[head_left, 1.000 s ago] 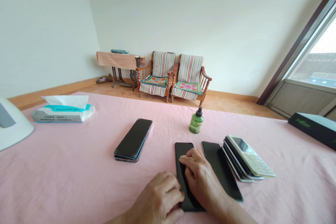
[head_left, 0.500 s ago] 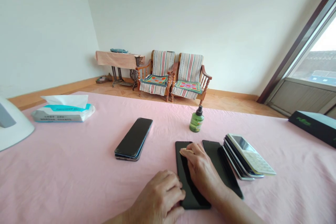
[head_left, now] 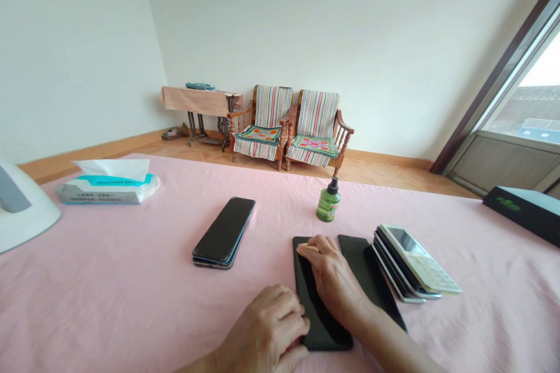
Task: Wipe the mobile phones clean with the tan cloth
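1 head-worn camera, facing forward and down over pink tabletop [head_left: 144, 303], hands close.

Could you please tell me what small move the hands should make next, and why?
Probably slide the pale cloth down the black phone: the right hand presses it near the top end, the left hand braces the lower left edge, and the screen's lower part lies within reach.

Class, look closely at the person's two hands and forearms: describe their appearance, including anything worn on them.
The left hand and right hand are both bare, with no gloves and no rings that show. No sleeve, watch or bracelet appears on the visible parts of the forearms. Some fingers are hidden, and nail details are too small to tell.
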Motion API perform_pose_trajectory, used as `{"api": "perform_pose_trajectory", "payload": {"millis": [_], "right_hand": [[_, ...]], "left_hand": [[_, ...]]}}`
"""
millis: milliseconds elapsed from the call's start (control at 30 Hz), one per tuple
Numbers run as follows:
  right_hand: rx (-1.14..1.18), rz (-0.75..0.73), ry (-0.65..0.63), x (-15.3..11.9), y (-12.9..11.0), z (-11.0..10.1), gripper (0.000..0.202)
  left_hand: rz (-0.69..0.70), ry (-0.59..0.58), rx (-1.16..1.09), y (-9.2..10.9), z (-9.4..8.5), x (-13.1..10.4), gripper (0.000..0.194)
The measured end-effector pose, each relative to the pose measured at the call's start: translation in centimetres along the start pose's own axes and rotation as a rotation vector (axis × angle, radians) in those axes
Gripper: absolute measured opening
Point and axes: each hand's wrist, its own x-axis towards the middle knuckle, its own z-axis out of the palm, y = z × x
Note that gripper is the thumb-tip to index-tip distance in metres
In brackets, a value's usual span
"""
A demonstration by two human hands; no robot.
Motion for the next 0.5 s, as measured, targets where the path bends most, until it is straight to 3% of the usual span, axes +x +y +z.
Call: {"api": "perform_pose_trajectory", "payload": {"millis": [133, 300, 500], "right_hand": [[0.011, 0.004, -0.083, -0.4, -0.2, -0.6, 0.039], [-0.124, 0.115, 0.018, -0.1, 1.2, -1.0, 0.033], [-0.158, 0.094, -0.027, 0.7, 0.3, -0.2, 0.033]], "left_hand": [[-0.003, -0.007, 0.005, -0.2, 0.4, -0.3, 0.023], [0.067, 0.035, -0.015, -0.8, 0.7, -0.2, 0.025], [0.064, 0.018, 0.004, -1.2, 0.8, 0.0, 0.022]]}}
